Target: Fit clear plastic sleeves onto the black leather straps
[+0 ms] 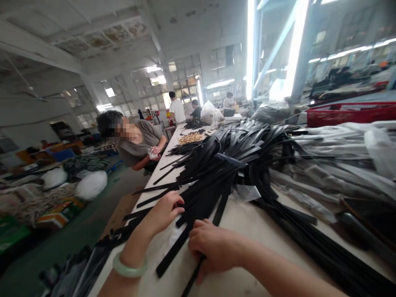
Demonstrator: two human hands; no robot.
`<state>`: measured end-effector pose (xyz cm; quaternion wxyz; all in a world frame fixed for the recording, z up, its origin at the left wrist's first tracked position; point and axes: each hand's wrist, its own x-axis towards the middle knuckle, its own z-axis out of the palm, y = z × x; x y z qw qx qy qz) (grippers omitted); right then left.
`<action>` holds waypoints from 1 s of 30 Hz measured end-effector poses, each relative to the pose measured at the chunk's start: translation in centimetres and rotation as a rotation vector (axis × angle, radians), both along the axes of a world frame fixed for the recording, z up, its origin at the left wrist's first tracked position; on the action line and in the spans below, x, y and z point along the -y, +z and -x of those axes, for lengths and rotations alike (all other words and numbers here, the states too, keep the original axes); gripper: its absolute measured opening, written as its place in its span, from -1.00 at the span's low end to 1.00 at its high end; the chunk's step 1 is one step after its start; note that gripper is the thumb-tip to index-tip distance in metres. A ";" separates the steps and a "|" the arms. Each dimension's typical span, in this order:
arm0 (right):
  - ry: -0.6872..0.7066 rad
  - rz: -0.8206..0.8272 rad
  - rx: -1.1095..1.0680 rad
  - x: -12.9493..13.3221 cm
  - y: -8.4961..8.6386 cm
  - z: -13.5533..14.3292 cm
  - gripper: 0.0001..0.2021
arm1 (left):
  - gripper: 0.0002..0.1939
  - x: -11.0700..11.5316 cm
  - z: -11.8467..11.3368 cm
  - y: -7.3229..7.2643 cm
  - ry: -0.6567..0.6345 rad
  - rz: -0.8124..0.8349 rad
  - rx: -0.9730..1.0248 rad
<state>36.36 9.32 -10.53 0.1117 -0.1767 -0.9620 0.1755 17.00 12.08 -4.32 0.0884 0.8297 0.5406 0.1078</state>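
Long black strips (201, 194) lie in a large heap over the pale table (244, 222). My right hand (213, 243) is closed on a black strip (194, 277) near the front of the heap. To its left, my left hand (167, 208) has curled fingers at the heap's edge; whether it holds anything is hidden. A pale green bangle (130, 266) circles my left wrist. One loose strip (173, 251) runs diagonally between my hands, across the table.
Across the table's left edge a person (136, 140) leans in, hands together on something white. Gold-coloured pieces (190, 138) lie farther up the table. More strips hang at the lower left. Pale wrapped bundles (324, 177) and a red crate (349, 114) are at the right.
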 end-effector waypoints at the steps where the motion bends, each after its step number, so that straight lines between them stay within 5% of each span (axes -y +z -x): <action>1: -0.041 -0.029 -0.016 -0.2 0.2 -0.2 -0.76 | -0.88 0.1 0.4 -0.2 0.013 0.030 -0.005; 7: -0.745 -0.080 -0.255 -2.0 0.8 -1.7 -0.89 | -0.87 -0.4 2.8 -2.1 0.161 0.267 -0.071; 9: -0.824 -0.056 -0.358 -2.1 0.5 -1.6 -0.88 | -0.82 -0.4 2.9 -2.7 0.222 0.305 -0.085; 19: -0.265 0.035 -0.320 -1.2 -2.0 0.5 -0.70 | -0.67 0.1 2.1 -3.3 0.287 0.468 -0.067; 26: -0.286 -0.006 -0.226 -0.8 -1.5 0.4 -0.45 | -0.77 -0.2 3.2 -3.5 0.360 0.594 0.093; 30: -0.320 -0.023 -0.104 -0.4 -1.0 0.5 -0.46 | -0.85 0.2 3.5 -3.5 0.375 0.536 0.183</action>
